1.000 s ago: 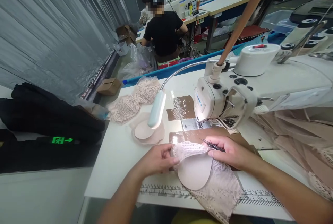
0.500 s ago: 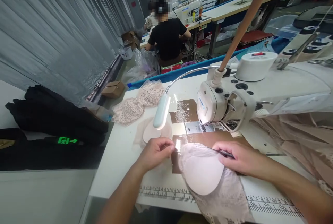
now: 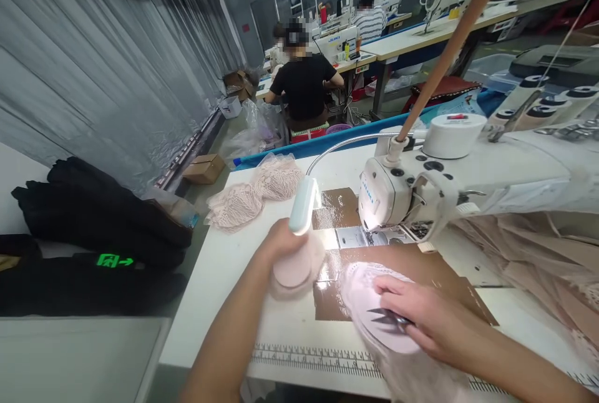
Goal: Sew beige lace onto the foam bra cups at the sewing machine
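My left hand (image 3: 281, 244) is closed on the upper edge of a pale bra cup (image 3: 294, 269) with sheer mesh around it, left of the brown patch. The lamp head hides some of its fingertips. In my right hand (image 3: 421, 309) is a pair of dark thread snips (image 3: 389, 318), blades pointing left and apart. The snips lie over a second, lighter bra cup (image 3: 362, 303) edged with lace, and my fingers touch its fabric. Its beige lace trails over the table's front edge, blurred. The sewing machine (image 3: 386, 194) stands just behind, its needle area lit.
A small lamp (image 3: 303, 206) on a bendable neck hangs over the left hand. Lace cups (image 3: 255, 194) lie at the table's back left. Beige fabric (image 3: 528, 253) is heaped at right. A printed ruler (image 3: 322, 359) runs along the front edge. Co-workers (image 3: 304, 88) sit at machines beyond.
My left hand has moved up and left from beside the lace cup and taken hold of the other cup, shifting it right. My right hand with the snips has moved down over its cup.
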A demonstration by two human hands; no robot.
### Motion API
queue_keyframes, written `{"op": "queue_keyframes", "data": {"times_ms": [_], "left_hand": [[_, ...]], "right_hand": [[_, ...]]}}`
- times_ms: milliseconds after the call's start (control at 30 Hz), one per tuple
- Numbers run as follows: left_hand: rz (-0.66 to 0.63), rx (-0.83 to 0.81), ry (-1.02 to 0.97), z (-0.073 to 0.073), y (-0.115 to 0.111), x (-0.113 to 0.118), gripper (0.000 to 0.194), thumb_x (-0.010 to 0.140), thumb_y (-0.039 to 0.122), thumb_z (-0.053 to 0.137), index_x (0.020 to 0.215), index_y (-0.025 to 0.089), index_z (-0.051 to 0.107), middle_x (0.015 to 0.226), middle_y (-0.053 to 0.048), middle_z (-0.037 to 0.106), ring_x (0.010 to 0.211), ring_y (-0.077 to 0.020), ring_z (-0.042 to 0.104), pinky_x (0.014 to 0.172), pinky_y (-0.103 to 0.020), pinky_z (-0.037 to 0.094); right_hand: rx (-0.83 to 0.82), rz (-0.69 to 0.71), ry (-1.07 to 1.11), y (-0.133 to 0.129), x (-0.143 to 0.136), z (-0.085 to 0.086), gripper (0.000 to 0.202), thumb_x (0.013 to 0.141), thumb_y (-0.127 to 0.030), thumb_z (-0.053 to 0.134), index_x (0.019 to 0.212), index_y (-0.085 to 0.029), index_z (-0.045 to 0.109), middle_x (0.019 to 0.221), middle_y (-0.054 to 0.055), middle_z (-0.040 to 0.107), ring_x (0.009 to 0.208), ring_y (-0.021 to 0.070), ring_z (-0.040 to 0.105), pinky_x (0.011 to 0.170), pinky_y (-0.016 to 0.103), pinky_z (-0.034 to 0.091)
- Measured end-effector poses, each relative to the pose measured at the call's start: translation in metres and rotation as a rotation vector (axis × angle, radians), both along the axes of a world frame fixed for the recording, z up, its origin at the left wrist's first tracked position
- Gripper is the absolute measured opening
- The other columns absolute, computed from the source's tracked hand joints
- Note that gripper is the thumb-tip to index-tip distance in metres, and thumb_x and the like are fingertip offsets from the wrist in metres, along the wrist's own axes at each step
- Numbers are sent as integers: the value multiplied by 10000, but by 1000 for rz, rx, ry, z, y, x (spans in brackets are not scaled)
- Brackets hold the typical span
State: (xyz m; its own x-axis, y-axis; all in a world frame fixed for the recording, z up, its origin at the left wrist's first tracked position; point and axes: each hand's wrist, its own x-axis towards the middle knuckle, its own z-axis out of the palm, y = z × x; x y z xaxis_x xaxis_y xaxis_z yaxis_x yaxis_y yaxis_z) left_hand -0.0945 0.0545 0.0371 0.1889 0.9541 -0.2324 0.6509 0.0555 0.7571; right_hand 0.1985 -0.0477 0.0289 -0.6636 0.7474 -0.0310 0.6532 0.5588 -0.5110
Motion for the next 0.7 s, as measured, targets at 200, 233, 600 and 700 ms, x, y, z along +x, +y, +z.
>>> {"op": "queue_keyframes", "data": {"times_ms": [200,233,600,700], "left_hand": [[-181,-113,-303,-6,-26,11,309,788,436,637,853,134,638,805,-49,617,765,-180,582,690,-253,438],[-199,-125,-337,-6,-28,14,312,790,439,643,850,133,639,809,-51,618,766,-177,580,693,-251,434],[-294,-33,-360,-1,-42,27,217,830,337,613,943,157,652,934,-61,649,876,-207,591,772,-289,442],[-307,170,-176,3,-46,32,484,754,325,700,1208,217,571,1167,-67,608,1060,-253,550,923,-345,413]], "right_hand": [[-256,-9,48,11,43,8,145,733,-101,444,646,-209,486,672,41,566,638,189,523,586,317,359],[-305,-53,114,14,43,12,130,785,-160,453,695,-213,530,702,44,587,666,195,541,605,319,382],[-468,-283,433,36,-40,7,229,824,-350,555,668,-191,503,617,-33,448,596,129,420,546,271,339],[-490,-303,472,35,-38,3,281,862,-343,520,641,-191,436,615,-44,391,589,115,360,537,262,297]]}}
